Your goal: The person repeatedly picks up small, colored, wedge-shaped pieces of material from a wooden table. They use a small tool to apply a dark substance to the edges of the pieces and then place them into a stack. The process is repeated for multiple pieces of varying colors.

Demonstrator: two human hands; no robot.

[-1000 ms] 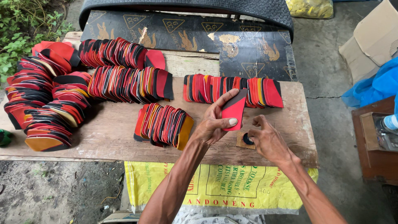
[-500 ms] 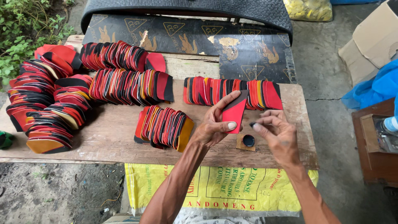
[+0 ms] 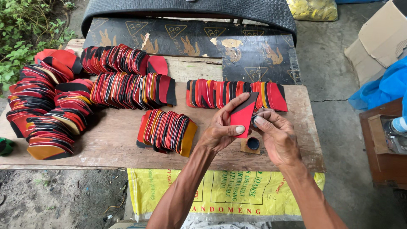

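Nearest: a yellow woven sack (image 3: 220, 193) hangs off the near edge of the wooden table (image 3: 106, 146), forearms coming in over it. Left hand (image 3: 220, 129) holds a red-and-black cut piece (image 3: 243, 113) up off the table, just right of centre; thumb pressed flat on the red face near the lower edge, the other fingers closed behind it, so it is pinched face to back. Right hand (image 3: 275, 135) sits just beside it, fingers curled shut at the piece's right edge on something small and dark; cannot tell what, it is mostly hidden. Directly below the hands, a small round dark pot (image 3: 253, 143) rests on a tan square block. Judgement on handling: the piece looks thin, flat and light, probably leather or similar sheet; it stays straight in a one-hand pinch, so fairly stiff, though it likely bends if held by a tip. Surface looks matte, not slippery; not fragile. A hold low on the broad red part, thumb against fingers, leaves the black upper corner and right edge clear. Left of the hands, a short fanned stack (image 3: 167, 130) of like pieces, a yellowish one at its right end. Farther back, a row (image 3: 235, 94) on edge behind the hands, longer rows (image 3: 131, 87) to the left, heaped stacks (image 3: 40, 114) far left. Beyond, black printed sheets (image 3: 199, 44) and a dark woven rim (image 3: 190, 8).
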